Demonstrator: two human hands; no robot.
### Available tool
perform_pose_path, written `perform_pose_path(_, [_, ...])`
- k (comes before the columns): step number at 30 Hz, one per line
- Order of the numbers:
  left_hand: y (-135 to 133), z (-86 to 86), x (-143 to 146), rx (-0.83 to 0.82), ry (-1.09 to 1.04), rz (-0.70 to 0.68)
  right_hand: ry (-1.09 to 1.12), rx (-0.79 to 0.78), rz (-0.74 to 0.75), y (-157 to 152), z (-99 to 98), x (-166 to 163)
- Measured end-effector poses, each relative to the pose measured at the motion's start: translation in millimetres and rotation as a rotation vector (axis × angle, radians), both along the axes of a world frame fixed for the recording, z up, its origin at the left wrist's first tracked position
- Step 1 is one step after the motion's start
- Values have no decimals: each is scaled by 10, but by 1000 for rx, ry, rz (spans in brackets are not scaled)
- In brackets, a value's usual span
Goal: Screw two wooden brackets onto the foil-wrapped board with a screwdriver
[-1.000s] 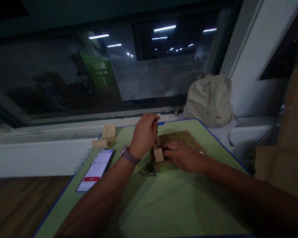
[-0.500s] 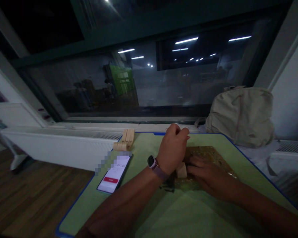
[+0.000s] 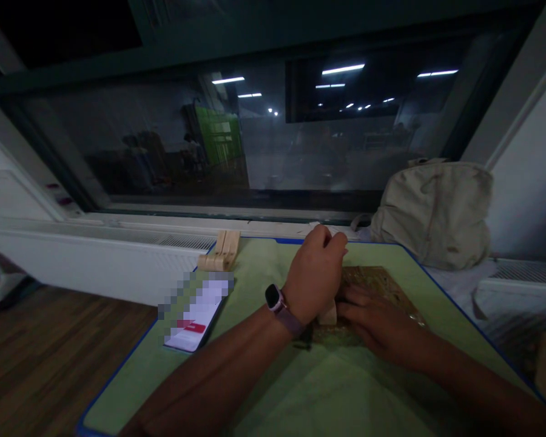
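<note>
My left hand (image 3: 316,273), with a watch (image 3: 273,297) on its wrist, is raised above a brown, shiny board (image 3: 382,282). Its fingers are closed in a pinch, and what they hold, if anything, is hidden behind the hand. Below it, a pale wooden piece (image 3: 329,315) with a curved edge rests on the board, partly covered by my left wrist. My right hand (image 3: 373,315) lies low over the board, its fingers against the right side of that wooden piece. Small dark items (image 3: 304,341) lie by the board's left edge, too dim to name.
On the green, blue-edged table (image 3: 264,261) a phone (image 3: 195,312) lies to the left. Behind it, several joined pale wooden pieces (image 3: 222,250) stand at the back corner. A beige backpack (image 3: 437,212) rests beyond the right edge. Past the table are a radiator (image 3: 95,261) and a window (image 3: 273,152).
The view has shifted slightly, so the table and phone appear further left. Both hands keep nearly the same pose, and the wooden piece is more covered by my left wrist.
</note>
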State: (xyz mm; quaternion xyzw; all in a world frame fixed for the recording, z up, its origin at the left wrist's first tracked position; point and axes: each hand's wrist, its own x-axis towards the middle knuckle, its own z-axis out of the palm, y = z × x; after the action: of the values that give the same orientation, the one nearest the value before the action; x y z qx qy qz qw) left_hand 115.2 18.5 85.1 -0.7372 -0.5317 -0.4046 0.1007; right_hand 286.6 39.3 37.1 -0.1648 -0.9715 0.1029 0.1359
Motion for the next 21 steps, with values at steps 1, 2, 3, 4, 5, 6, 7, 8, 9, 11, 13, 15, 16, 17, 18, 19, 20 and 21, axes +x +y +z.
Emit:
perform_pose_path(1, [-1,4,-1,-2,-1,1,-3,1,3,-2,1,-2])
perform_pose_path(2, [-4,9,-3,-8,-3,3,-3,4,6,-2,0,-3])
perform_pose_path(3, [-8,17,-5,-15,-4,7,1,9,6,-2,-4,-4])
perform_pose_path(4, [-13,26,-8,-22,-7,11,6,13,6,-1,-8,-3])
perform_pose_path(5, [-19,36,-11,-28,-9,15,12,16,6,0,-13,-2])
perform_pose_path(6, [-26,45,-14,-30,-12,20,18,18,5,0,-17,-1])
perform_pose_path(7, [-32,53,-17,-29,-14,23,23,19,6,0,-20,1])
perform_pose_path(8, [-36,59,-19,-23,-14,24,27,18,6,0,-22,3])
perform_pose_path(9, [-40,63,-20,-18,-16,26,33,18,9,-1,-21,4])
perform_pose_path(11, [-43,67,-20,-13,-18,31,38,21,11,-3,-15,4])
perform_pose_path(13, [-42,71,-22,-19,-16,32,32,25,10,-7,-5,1])
perform_pose_path(15, [-36,77,-28,-28,-21,27,15,27,6,-10,6,-3])
perform_pose_path(16, [-31,80,-34,-33,-33,25,5,28,1,-11,10,-5])
perform_pose_path(17, [-25,83,-41,-37,-52,25,0,30,1,-12,13,-6])
perform_pose_path(18, [-17,85,-50,-43,-72,26,0,32,2,-13,14,-6])
perform_pose_path(19, [-10,85,-60,-50,-88,25,3,34,5,-14,14,-6])
perform_pose_path(20, [-2,85,-72,-56,-96,23,9,37,9,-13,12,-5])
perform_pose_path(21, [4,84,-84,-59,-92,17,18,42,12,-13,10,-5])
